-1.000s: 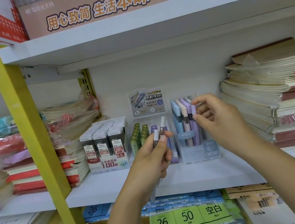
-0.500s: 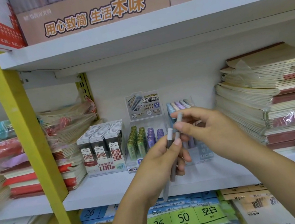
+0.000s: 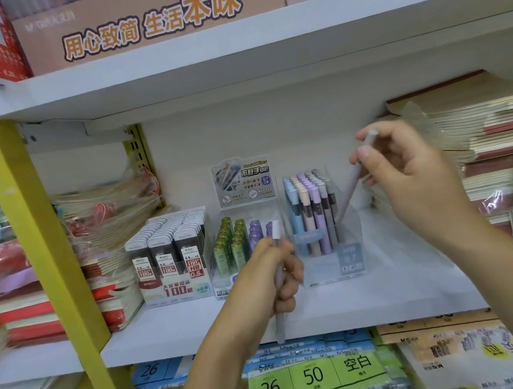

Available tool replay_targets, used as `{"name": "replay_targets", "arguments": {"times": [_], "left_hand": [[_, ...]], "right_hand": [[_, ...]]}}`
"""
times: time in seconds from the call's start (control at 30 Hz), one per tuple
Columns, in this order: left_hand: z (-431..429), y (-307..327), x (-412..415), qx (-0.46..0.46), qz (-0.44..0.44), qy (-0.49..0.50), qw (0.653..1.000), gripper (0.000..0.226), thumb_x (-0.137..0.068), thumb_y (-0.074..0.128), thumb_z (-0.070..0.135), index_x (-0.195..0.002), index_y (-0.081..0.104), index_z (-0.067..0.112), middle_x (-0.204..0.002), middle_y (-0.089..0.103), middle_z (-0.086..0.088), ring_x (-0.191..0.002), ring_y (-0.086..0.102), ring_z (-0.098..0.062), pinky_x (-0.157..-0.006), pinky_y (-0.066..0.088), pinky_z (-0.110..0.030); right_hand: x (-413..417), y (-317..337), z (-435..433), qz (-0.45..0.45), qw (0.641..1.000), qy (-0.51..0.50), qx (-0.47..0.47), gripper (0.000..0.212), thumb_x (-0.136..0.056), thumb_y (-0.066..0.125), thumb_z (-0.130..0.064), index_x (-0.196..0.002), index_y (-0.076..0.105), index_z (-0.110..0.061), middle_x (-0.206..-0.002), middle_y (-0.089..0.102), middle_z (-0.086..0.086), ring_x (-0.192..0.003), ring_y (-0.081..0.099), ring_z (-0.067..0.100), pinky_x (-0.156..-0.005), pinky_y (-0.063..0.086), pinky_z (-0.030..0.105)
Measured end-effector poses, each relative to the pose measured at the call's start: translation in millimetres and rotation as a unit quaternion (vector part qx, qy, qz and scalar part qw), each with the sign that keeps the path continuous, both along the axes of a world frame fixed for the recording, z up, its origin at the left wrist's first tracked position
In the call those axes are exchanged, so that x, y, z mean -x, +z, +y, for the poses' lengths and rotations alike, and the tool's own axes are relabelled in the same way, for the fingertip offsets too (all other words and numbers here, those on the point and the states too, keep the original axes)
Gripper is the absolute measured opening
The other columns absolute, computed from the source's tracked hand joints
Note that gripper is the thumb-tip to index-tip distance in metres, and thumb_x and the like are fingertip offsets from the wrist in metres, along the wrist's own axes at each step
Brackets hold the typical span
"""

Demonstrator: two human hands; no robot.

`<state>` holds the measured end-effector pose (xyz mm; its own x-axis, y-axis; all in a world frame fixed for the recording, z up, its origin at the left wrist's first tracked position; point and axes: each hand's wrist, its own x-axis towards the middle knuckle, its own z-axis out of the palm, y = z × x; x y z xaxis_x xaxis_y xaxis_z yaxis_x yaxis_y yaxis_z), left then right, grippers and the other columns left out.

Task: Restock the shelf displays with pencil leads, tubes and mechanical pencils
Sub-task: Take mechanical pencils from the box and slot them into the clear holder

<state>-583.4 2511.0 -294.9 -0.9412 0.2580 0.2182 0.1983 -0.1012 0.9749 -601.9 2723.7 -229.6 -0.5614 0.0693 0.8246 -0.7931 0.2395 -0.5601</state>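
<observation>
R hand (image 3: 416,173) grip pinches slim grey plastic mech pencil (image 3: 352,189), tilted, tip at clear plastic display box (image 3: 349,260) mid white shelf (image 3: 170,333). L hand (image 3: 263,282) grip holds 2nd grey pencil w/ white cap (image 3: 274,230). Best: straighten, lower tip-down into free slot.

The picture is bright, and the light is soft and even. A pale grey shadow sits under the upper shelf (image 3: 254,37). The right hand (image 3: 416,176) and its grey pencil (image 3: 350,191) are smeared with blur. The left hand (image 3: 260,282) and its white-topped pencil (image 3: 275,232) look a bit fuzzy too. The plastic wrap (image 3: 113,206) shines with small white glints. Shelf lines bend near the edges, and the corners look soft.
</observation>
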Motion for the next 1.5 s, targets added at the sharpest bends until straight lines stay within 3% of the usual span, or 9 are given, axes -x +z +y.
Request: {"name": "replay_targets", "arguments": {"times": [0.1, 0.3, 0.57, 0.7, 0.9, 1.03, 1.2, 1.37, 1.5], "left_hand": [[-2, -3, 0, 0.017, 0.021, 0.014, 1.0, 0.018, -0.094, 0.048, 0.036, -0.093, 0.046, 0.018, -0.077, 0.057, -0.002, -0.056, 0.042, -0.013, -0.051, 0.037, -0.025], [-5, -5, 0, 0.056, 0.071, 0.065, 0.994, 0.025, -0.106, 0.043, 0.031, -0.101, 0.067, 0.036, -0.074, 0.062, 0.003, -0.067, 0.06, -0.013, -0.071, 0.059, -0.031], [-7, -5, 1, 0.034, 0.071, 0.071, 0.994, 0.028, -0.107, 0.042, 0.031, -0.112, 0.067, 0.041, -0.067, 0.05, 0.006, -0.057, 0.039, -0.01, -0.054, 0.037, -0.021], [-7, -5, 2, 0.007, 0.049, 0.058, 0.997, 0.031, -0.107, 0.04, 0.02, -0.116, 0.068, 0.032, -0.071, 0.054, 0.003, -0.06, 0.042, -0.012, -0.057, 0.039, -0.024], [-6, -4, 0, 0.0, 0.036, 0.039, 0.999, 0.032, -0.107, 0.038, 0.012, -0.128, 0.06, 0.02, -0.077, 0.061, 0.001, -0.065, 0.05, -0.012, -0.063, 0.044, -0.026], [-7, -2, -3, 0.02, 0.051, 0.029, 0.998, 0.029, -0.107, 0.041, 0.013, -0.128, 0.059, 0.022, -0.083, 0.066, 0.002, -0.072, 0.058, -0.011, -0.07, 0.051, -0.023], [-3, 3, -7, 0.055, 0.086, 0.042, 0.994, 0.026, -0.104, 0.048, 0.014, -0.122, 0.063, 0.026, -0.097, 0.075, 0.002, -0.078, 0.067, -0.01, -0.079, 0.058, -0.025], [14, 9, -9, 0.055, 0.111, 0.044, 0.991, 0.025, -0.1, 0.055, 0.01, -0.116, 0.067, 0.025, -0.095, 0.077, 0.0, -0.07, 0.066, -0.008, -0.069, 0.054, -0.019], [28, 9, -8, 0.037, 0.116, 0.049, 0.991, 0.024, -0.098, 0.06, 0.008, -0.112, 0.07, 0.025, -0.087, 0.077, -0.001, -0.066, 0.065, -0.007, -0.066, 0.054, -0.02]], "right_hand": [[10, -9, -1, -0.027, 0.997, -0.041, -0.059, 0.016, -0.095, 0.058, -0.02, -0.106, 0.061, -0.03, -0.093, 0.067, -0.004, -0.084, 0.065, 0.013, -0.075, 0.054, 0.027], [20, -20, -1, -0.046, 0.988, -0.066, -0.129, 0.017, -0.092, 0.06, -0.023, -0.103, 0.06, -0.036, -0.086, 0.064, -0.015, -0.081, 0.06, 0.003, -0.072, 0.049, 0.017], [24, -20, 1, -0.048, 0.991, -0.059, -0.113, 0.021, -0.091, 0.062, -0.018, -0.105, 0.06, -0.033, -0.084, 0.065, -0.011, -0.082, 0.064, 0.009, -0.074, 0.053, 0.023], [23, -19, 2, -0.038, 0.991, -0.073, -0.107, 0.027, -0.09, 0.065, -0.02, -0.106, 0.049, -0.036, -0.078, 0.067, -0.007, -0.073, 0.063, 0.003, -0.064, 0.048, 0.012], [29, -27, -2, -0.039, 0.978, -0.118, -0.169, 0.025, -0.088, 0.066, -0.021, -0.104, 0.055, -0.037, -0.082, 0.062, -0.013, -0.081, 0.059, 0.002, -0.068, 0.045, 0.013], [37, -33, -2, -0.056, 0.957, -0.178, -0.222, 0.029, -0.092, 0.062, -0.021, -0.118, 0.06, -0.032, -0.101, 0.053, -0.003, -0.096, 0.052, 0.014, -0.082, 0.046, 0.032], [23, -25, -3, -0.007, 0.961, -0.207, -0.182, 0.027, -0.095, 0.055, -0.019, -0.122, 0.06, -0.025, -0.1, 0.05, -0.009, -0.091, 0.049, 0.009, -0.078, 0.043, 0.024], [-8, -9, -15, -0.072, 0.989, 0.009, -0.126, 0.018, -0.093, 0.059, -0.027, -0.099, 0.065, -0.043, -0.087, 0.068, -0.021, -0.083, 0.06, -0.004, -0.069, 0.043, 0.005], [-16, -12, -26, -0.13, 0.98, 0.108, -0.102, 0.027, -0.089, 0.065, -0.015, -0.11, 0.065, -0.032, -0.086, 0.075, -0.006, -0.087, 0.069, 0.008, -0.086, 0.051, 0.026]]}}
